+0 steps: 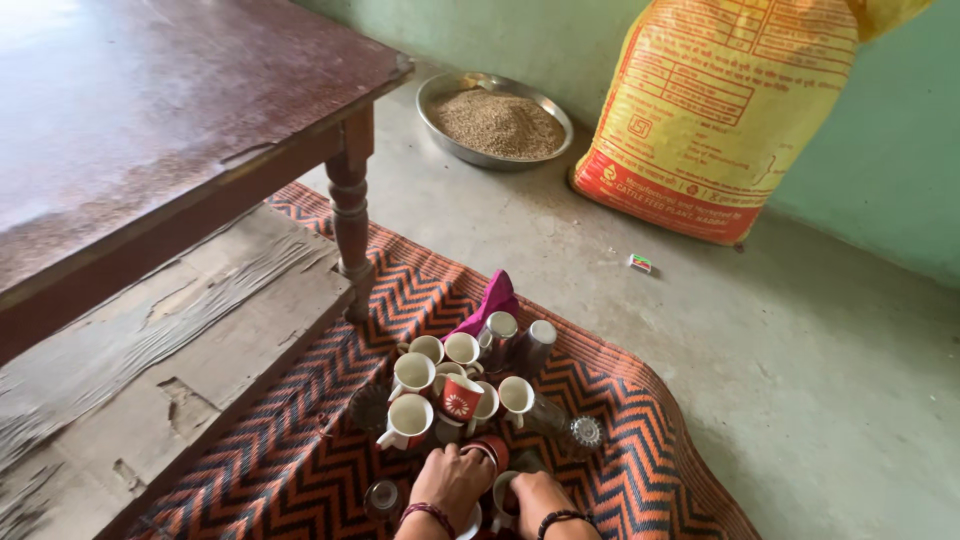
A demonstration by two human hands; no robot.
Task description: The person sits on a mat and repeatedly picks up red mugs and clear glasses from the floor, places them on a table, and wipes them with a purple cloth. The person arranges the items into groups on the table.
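Both my hands reach down at the bottom edge onto a cluster of cups on a zigzag mat [300,470]. My left hand [450,482] lies curled over a red cup [492,450]. Beside it my right hand [538,495] closes around a cup [505,497] that is mostly hidden. Just beyond stand several white and red mugs [412,374], two steel tumblers [498,335], some clear glasses [584,433] and a magenta cloth [494,297].
A dark wooden table [150,110] stands at left with a worn plank shelf [150,360] under it. On the concrete floor sit a metal basin of grain [497,122], a big yellow-orange feed sack [715,110] against the green wall, and a small matchbox [640,263].
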